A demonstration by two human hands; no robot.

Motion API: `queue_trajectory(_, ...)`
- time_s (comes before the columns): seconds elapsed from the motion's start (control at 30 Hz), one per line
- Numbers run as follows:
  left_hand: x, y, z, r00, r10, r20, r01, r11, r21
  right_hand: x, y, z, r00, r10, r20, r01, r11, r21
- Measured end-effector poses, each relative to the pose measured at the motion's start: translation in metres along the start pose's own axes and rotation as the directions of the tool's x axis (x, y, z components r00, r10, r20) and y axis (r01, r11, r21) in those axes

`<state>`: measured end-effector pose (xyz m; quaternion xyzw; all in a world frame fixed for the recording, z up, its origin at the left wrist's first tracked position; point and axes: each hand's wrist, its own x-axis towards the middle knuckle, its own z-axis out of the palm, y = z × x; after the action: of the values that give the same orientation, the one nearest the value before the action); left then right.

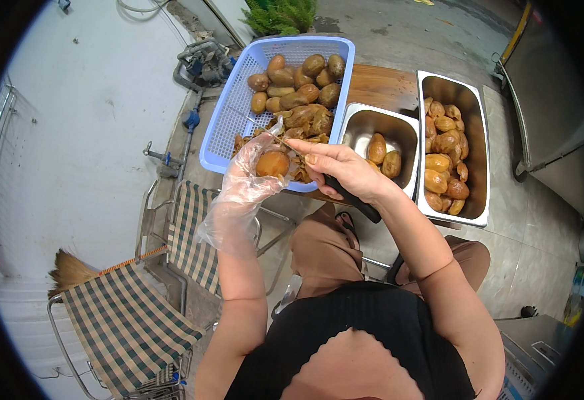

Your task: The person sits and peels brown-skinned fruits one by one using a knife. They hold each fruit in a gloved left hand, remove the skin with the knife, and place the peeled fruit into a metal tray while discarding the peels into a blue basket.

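Note:
My left hand [244,175], in a clear plastic glove, is closed around a round, peeled-looking brown fruit [273,165]. My right hand [346,171], bare, grips a knife by its black handle [353,199]; the narrow blade points up and left, just above the fruit. Both hands are over the near edge of a light blue plastic basket [213,133]. Whole brown oval fruits [298,77] fill its far part, and loose peel scraps [242,143] lie nearer my hands. Right of my right hand, a small steel pan [412,133] holds several brown fruits [376,148].
A longer steel pan [484,157] with several wrinkled brown fruits [446,141] stands farther right, beside a wooden tabletop [385,83]. Checked folding chairs [132,327] and a straw broom [72,272] are at left, near wall pipes and a tap [162,156]. A steel cabinet [552,100] stands at far right.

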<state>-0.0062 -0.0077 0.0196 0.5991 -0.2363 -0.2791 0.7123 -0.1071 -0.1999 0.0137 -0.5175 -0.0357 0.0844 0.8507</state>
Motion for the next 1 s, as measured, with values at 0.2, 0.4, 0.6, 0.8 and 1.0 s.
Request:
queue_trajectory(0.2, 0.003, -0.003, -0.004, 0.992, 0.123, 0.041, -0.117, 0.985, -0.124, 0.0, 0.001, -0.001, 0.99, -0.036, -0.138, 0.033, 0.999, -0.026)
queue_trajectory(0.4, 0.009, -0.011, 0.004, 0.994, 0.087, -0.06, -0.106, 0.855, -0.507, 0.007, 0.011, -0.006, 0.992, 0.029, -0.123, -0.044, 0.991, -0.127)
queue_trajectory(0.6, 0.014, -0.022, 0.007, 0.995, 0.044, -0.095, -0.094, 0.779, -0.62, 0.008, 0.009, 0.003, 0.995, -0.009, -0.101, -0.007, 0.987, -0.161)
queue_trajectory(0.8, 0.016, -0.039, 0.003, 0.997, 0.069, -0.042, -0.078, 0.699, -0.711, 0.017, 0.018, 0.011, 0.955, -0.297, -0.018, 0.278, 0.912, -0.302)
queue_trajectory(1.0, 0.013, -0.038, 0.002, 0.994, 0.088, -0.066, -0.11, 0.736, -0.668, 0.017, 0.016, 0.015, 0.936, -0.353, -0.008, 0.318, 0.855, -0.41)
